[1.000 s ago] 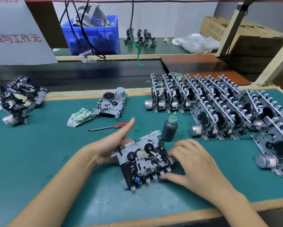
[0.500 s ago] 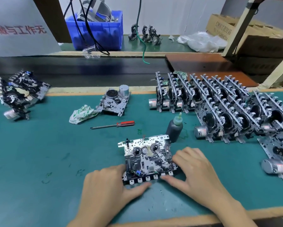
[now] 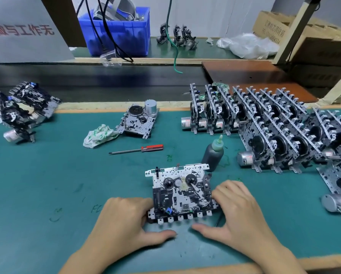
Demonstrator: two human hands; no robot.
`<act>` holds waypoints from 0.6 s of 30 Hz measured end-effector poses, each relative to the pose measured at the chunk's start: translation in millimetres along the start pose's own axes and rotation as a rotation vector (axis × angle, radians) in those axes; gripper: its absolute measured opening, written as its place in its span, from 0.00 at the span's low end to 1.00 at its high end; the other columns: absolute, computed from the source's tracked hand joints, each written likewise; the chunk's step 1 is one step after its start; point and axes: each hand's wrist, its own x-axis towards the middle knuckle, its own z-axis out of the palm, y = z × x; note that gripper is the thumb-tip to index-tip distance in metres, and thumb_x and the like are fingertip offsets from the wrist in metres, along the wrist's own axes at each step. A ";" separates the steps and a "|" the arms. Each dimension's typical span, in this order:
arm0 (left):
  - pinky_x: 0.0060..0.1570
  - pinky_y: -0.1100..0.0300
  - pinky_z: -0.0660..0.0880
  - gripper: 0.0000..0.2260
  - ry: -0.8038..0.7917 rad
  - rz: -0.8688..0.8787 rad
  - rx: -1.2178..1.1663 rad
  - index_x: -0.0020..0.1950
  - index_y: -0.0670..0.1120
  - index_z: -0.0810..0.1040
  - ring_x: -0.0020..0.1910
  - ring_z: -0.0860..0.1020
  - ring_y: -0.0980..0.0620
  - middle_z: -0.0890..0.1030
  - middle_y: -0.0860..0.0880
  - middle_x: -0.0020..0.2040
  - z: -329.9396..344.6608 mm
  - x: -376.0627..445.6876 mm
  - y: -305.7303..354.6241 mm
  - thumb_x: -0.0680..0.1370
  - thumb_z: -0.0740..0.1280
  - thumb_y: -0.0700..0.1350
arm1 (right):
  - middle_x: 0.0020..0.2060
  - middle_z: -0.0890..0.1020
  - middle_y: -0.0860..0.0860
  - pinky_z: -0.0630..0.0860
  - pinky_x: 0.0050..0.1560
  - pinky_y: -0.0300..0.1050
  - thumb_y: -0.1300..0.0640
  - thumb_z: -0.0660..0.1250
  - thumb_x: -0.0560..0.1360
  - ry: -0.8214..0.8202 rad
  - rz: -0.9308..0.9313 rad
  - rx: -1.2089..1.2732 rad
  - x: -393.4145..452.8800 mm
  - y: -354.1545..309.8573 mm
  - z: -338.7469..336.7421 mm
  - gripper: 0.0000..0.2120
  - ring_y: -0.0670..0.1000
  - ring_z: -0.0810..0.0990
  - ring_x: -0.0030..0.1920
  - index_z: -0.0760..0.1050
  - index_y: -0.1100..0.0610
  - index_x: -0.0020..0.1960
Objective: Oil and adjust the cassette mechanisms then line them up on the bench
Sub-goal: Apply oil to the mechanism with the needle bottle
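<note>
Both hands, left hand (image 3: pixel 124 220) and right hand (image 3: pixel 238 212), are grasping one mechanism (image 3: pixel 182 192); right of it many stand lined (image 3: pixel 264 123), left a few wait (image 3: pixel 25 109).

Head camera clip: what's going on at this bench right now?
A person holds a silver-and-black cassette mechanism flat on the green bench mat, left hand and right hand gripping its sides. A dark oil bottle stands just behind it. Finished mechanisms stand in rows to the right.

Left hand (image 3: pixel 124 222) now beside cassette mechanism (image 3: pixel 181 192), mechanism squared up
</note>
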 end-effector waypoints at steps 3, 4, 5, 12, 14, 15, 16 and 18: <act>0.18 0.64 0.61 0.25 -0.024 0.056 -0.007 0.30 0.52 0.58 0.20 0.66 0.55 0.66 0.53 0.20 -2.5 0.6 -2.3 0.63 0.64 0.70 | 0.26 0.70 0.47 0.65 0.44 0.42 0.32 0.65 0.65 0.046 0.042 -0.027 2.0 -3.4 3.5 0.27 0.51 0.70 0.32 0.68 0.56 0.28; 0.17 0.65 0.61 0.24 -0.014 0.056 -0.006 0.30 0.52 0.58 0.19 0.66 0.55 0.66 0.53 0.20 -3.1 1.0 -2.7 0.63 0.64 0.70 | 0.25 0.70 0.47 0.67 0.46 0.43 0.33 0.65 0.65 0.056 0.043 -0.029 2.6 -3.5 4.0 0.27 0.51 0.70 0.31 0.68 0.56 0.28; 0.17 0.65 0.62 0.24 -0.002 0.048 -0.005 0.31 0.52 0.58 0.19 0.66 0.55 0.66 0.53 0.19 -3.4 1.1 -2.4 0.64 0.64 0.69 | 0.26 0.70 0.47 0.68 0.49 0.44 0.33 0.66 0.65 0.055 0.030 -0.019 3.2 -2.4 3.6 0.26 0.51 0.69 0.31 0.68 0.56 0.28; 0.19 0.66 0.58 0.24 0.050 0.010 0.035 0.25 0.47 0.63 0.17 0.64 0.50 0.63 0.50 0.18 2.4 -1.2 -4.6 0.66 0.64 0.66 | 0.26 0.73 0.48 0.69 0.54 0.48 0.36 0.64 0.69 0.032 -0.040 -0.025 2.7 4.4 3.9 0.25 0.53 0.74 0.32 0.71 0.58 0.29; 0.21 0.67 0.55 0.25 0.081 -0.035 0.066 0.24 0.45 0.64 0.16 0.62 0.48 0.62 0.49 0.18 4.0 -0.2 -4.1 0.67 0.64 0.64 | 0.27 0.72 0.48 0.69 0.54 0.48 0.35 0.64 0.69 0.024 -0.038 0.004 2.4 3.6 4.3 0.26 0.53 0.73 0.32 0.71 0.58 0.29; 0.21 0.67 0.55 0.25 0.090 -0.057 0.071 0.23 0.45 0.65 0.16 0.62 0.48 0.61 0.49 0.17 5.0 0.6 -3.2 0.66 0.64 0.64 | 0.27 0.72 0.48 0.69 0.54 0.48 0.35 0.65 0.68 0.019 -0.038 0.027 2.3 4.2 3.8 0.26 0.53 0.72 0.32 0.71 0.58 0.30; 0.20 0.67 0.56 0.25 0.094 -0.071 0.067 0.23 0.45 0.65 0.16 0.62 0.48 0.62 0.49 0.17 6.0 1.1 -2.9 0.66 0.63 0.64 | 0.27 0.71 0.48 0.69 0.54 0.47 0.35 0.66 0.68 0.010 -0.042 0.051 2.5 4.9 2.7 0.25 0.52 0.71 0.32 0.70 0.58 0.30; 0.19 0.67 0.58 0.26 0.096 -0.078 0.050 0.23 0.45 0.64 0.16 0.62 0.48 0.62 0.49 0.17 7.2 0.9 -3.8 0.66 0.63 0.65 | 0.28 0.71 0.48 0.69 0.53 0.46 0.35 0.67 0.66 -0.012 -0.054 0.075 2.6 5.2 1.3 0.25 0.52 0.70 0.32 0.69 0.57 0.30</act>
